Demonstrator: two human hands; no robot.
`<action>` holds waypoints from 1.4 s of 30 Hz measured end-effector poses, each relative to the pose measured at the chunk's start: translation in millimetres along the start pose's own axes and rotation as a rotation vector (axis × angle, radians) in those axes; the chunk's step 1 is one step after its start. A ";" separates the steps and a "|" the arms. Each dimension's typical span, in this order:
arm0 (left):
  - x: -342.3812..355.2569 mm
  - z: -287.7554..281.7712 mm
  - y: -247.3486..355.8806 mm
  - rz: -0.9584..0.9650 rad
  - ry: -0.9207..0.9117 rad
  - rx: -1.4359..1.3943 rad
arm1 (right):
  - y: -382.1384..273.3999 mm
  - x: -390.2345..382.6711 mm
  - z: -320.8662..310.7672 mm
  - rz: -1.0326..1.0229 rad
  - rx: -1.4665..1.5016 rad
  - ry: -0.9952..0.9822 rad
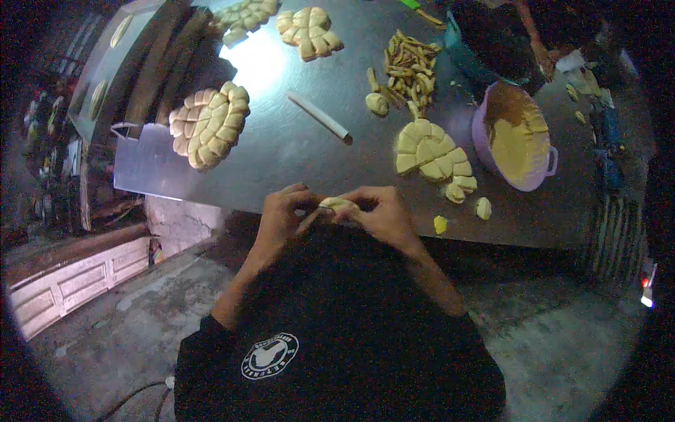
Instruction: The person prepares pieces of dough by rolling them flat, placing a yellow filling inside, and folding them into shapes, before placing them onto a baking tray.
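My left hand (285,212) and my right hand (382,216) meet at the table's near edge, just in front of my dark shirt. Between them is a small pale piece of dough (339,204), pinched by the fingertips of both hands. The fingers partly cover it, so its full shape does not show. To the right of my hands, a cluster of cut dough pieces (427,153) lies on the metal table (295,165). Near the edge there are a single dough ball (483,208) and a small yellow lump (440,224).
A purple basin (484,137) holding a yellow mass leans tilted at the right. Beyond are piled brownish strips (410,67), a teal basin (464,53) and another person's hand (545,62). Leftward lie a white rod (318,117) and portioned dough rounds (209,125), (308,32).
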State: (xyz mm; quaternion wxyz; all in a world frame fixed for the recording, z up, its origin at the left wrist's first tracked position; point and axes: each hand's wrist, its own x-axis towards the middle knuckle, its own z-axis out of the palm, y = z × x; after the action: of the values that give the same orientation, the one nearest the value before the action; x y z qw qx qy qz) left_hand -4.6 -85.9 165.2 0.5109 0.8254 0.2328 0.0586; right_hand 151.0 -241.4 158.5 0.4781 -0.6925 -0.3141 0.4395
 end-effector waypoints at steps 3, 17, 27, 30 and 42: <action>-2.7 0.1 -33.0 -0.076 0.133 -0.003 | 21.3 26.7 23.0 0.071 -0.055 0.068; 70.4 -3.3 -171.6 -0.148 0.275 0.438 | 84.7 149.7 98.5 0.158 -0.790 0.556; 106.2 -21.0 -172.9 -0.125 0.307 0.194 | 105.3 162.5 89.3 0.163 -0.451 0.804; 119.2 -20.4 -169.0 -0.161 0.288 0.303 | 76.7 171.7 95.6 0.293 -0.759 0.740; 78.3 5.0 -185.1 -0.309 0.506 0.349 | 94.9 136.4 84.0 0.312 -0.629 0.714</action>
State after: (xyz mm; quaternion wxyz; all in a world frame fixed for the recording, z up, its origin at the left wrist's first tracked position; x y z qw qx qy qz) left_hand 6.3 13.1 -9.4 0.2909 0.8148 0.4808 0.1425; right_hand 132.8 -125.1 14.2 0.2522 -0.9491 -0.1408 0.1256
